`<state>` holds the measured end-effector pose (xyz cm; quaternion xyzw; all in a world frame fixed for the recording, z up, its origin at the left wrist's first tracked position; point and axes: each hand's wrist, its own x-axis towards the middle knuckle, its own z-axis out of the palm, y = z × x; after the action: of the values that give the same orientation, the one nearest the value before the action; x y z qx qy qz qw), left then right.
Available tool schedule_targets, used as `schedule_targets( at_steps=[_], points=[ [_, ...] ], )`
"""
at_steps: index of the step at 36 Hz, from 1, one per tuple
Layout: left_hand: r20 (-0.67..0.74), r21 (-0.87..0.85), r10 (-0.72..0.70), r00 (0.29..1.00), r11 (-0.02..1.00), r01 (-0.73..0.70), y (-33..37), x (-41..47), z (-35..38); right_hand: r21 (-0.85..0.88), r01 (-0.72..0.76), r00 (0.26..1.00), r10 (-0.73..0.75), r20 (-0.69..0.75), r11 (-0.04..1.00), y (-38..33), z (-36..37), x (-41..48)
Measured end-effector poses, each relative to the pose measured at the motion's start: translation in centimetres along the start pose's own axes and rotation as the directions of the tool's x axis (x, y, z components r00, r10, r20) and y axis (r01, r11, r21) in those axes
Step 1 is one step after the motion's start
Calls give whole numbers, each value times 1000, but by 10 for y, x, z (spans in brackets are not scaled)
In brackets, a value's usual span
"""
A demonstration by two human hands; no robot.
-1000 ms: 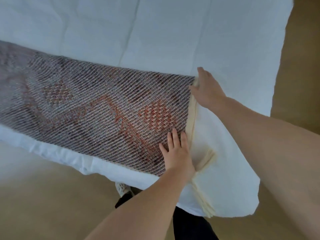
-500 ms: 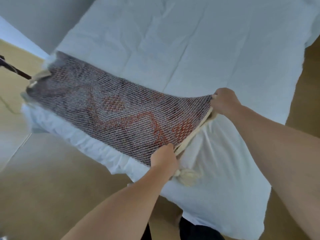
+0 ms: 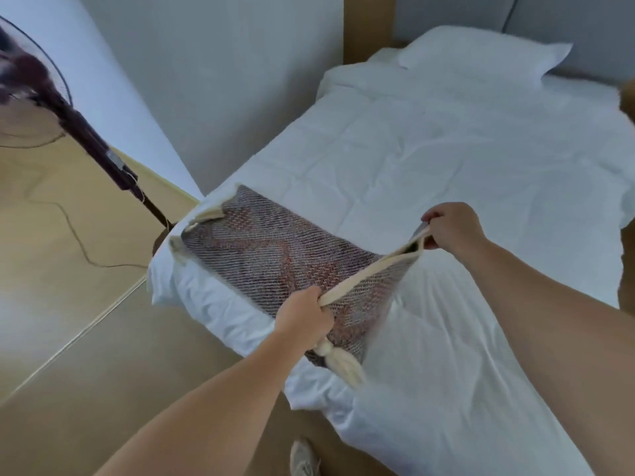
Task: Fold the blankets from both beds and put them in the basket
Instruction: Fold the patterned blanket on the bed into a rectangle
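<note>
Blanket [image 3: 275, 255]: a patterned woven throw, lying as a narrow strip across the foot of the bed [image 3: 464, 159]. Its far end rests at the bed's left edge; its cream-trimmed near end is raised off the sheet.
Left hand [image 3: 304, 317]: fingers clamped round the nearer corner of the raised end, with a cream tassel [image 3: 343, 364] hanging just below the fist.
Right hand [image 3: 450, 226]: fingers pinched tight on the farther corner of the same end, the trim stretched taut between the two hands.
Step in hand: judged to be the end-to-end fold of the first blanket, begun but not laid.
Next move: calls for both hands to carry the raised end leftward together and set it on the far end, corners matched and tension even, so the strip does not skew or slide off the bed.
Hard to make out: the standing fan [image 3: 31, 84] at far left is blurred and cut off by the frame. How many layers the strip has cannot be told. The fingertips of both hands are tucked out of sight. Neither the basket nor a second bed is in view.
</note>
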<state>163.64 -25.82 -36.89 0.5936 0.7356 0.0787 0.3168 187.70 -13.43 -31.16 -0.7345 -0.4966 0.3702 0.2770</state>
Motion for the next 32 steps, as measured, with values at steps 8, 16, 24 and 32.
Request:
schedule_targets(
  at_steps=[8,16,24,32],
  points=[
    [-74,10,3,997,1000,-2,-65,18,-93,94,48,998,-45,-39,994,-85,68,-6],
    [-117,45,-27,993,998,33,-106,50,-126,31,146,989,-147,3,989,-136,118,17],
    [-176,38,-98,980,994,106,-133,86,-154,7,199,978,-199,63,980,-170,163,63],
    [-100,46,-156,983,986,161,-160,126,-182,-38,249,962,-242,126,968,-206,210,98]
  ],
)
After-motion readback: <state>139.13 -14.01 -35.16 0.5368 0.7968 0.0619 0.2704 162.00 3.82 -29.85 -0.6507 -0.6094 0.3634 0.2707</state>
